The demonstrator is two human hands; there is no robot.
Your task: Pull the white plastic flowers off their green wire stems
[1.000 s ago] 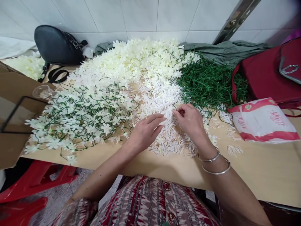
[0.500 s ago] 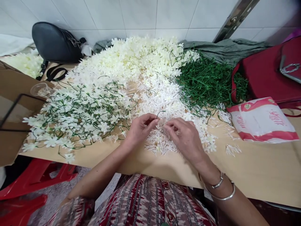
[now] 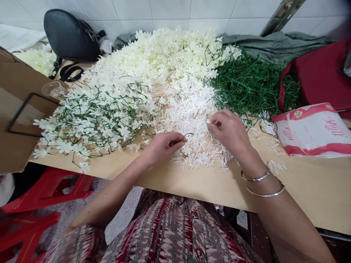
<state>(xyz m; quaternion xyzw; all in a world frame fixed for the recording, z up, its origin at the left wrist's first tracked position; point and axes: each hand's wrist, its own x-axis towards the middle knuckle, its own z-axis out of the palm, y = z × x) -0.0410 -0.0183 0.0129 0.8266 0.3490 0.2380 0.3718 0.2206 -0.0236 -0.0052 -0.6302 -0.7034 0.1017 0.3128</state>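
Observation:
My left hand [image 3: 166, 145] pinches a thin green plastic stem [image 3: 189, 134] between thumb and forefinger, its curved end sticking out to the right. My right hand [image 3: 230, 129] is over the right side of a heap of white thin-pronged plastic pieces [image 3: 189, 109]. Its thumb and fingertips are pressed together; whatever they hold is too small to make out. To the left lies a pile of white artificial flowers on green stems [image 3: 104, 117]. Loose cream-white flower heads [image 3: 164, 51] are heaped behind, and bare green stems [image 3: 246, 86] lie tangled at the right.
A red and white packet [image 3: 315, 129] and a dark red bag [image 3: 323, 73] are at the right. A black bag [image 3: 72, 36] stands back left, near a cardboard box [image 3: 24, 109] and a clear plastic cup [image 3: 53, 89]. Red stools [image 3: 52, 193] stand below the table's left edge.
My right hand has moved away from the left hand, right and farther back over the white pieces. My left hand keeps its pinch on the stem. The camera view has shifted slightly.

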